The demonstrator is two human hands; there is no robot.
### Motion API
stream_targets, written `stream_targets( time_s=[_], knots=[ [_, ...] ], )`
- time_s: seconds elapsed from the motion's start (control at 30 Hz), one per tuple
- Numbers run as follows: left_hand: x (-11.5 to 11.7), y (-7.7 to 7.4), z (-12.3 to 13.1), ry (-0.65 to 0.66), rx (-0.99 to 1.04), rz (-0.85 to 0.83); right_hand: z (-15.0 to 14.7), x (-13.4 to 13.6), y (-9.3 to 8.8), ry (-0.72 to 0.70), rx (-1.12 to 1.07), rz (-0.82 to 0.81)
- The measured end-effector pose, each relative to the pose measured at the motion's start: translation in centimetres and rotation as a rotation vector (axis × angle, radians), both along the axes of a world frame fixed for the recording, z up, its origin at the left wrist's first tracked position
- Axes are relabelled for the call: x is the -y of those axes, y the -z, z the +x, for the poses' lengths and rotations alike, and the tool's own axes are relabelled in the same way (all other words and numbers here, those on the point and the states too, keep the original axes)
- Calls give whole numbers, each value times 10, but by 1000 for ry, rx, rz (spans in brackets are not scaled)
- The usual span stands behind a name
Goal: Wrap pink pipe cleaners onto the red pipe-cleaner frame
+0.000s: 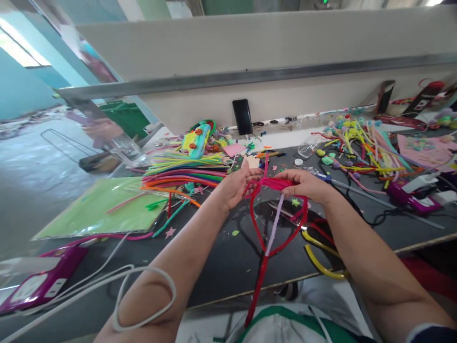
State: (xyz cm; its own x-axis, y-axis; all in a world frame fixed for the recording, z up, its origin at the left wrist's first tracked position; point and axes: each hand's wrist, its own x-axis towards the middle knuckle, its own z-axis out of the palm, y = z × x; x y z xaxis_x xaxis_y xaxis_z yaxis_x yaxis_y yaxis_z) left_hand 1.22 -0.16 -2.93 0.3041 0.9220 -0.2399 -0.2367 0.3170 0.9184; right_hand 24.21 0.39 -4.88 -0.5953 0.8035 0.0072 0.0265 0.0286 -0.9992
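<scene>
A shape made of red and pink pipe cleaners is held up in front of me, with a heart-like loop and a red tail hanging toward my lap. Down its middle runs a pale purple stem. My right hand pinches the bundled top from the right, thumb below and fingers above. From the other side my left hand grips the bundle's left end, its fingertips partly hidden by the pipe cleaners. Below the loop lies a tool with yellow handles, its metal jaws partly covered.
Coloured pipe cleaners lie in a pile at left, beside a green sheet in plastic. A phone leans on the partition. More pipe cleaners heap at right. Purple power strips and white cables edge the work area.
</scene>
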Motion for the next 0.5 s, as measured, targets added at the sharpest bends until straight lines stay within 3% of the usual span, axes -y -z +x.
stream_targets(
  time_s=[0.2,0.5],
  knots=[
    [10,1,4,212,-128,60,-1,1,-2,-16,13,59],
    [15,6,16,74,-96,34,0,1,-1,15,17,99]
  ],
)
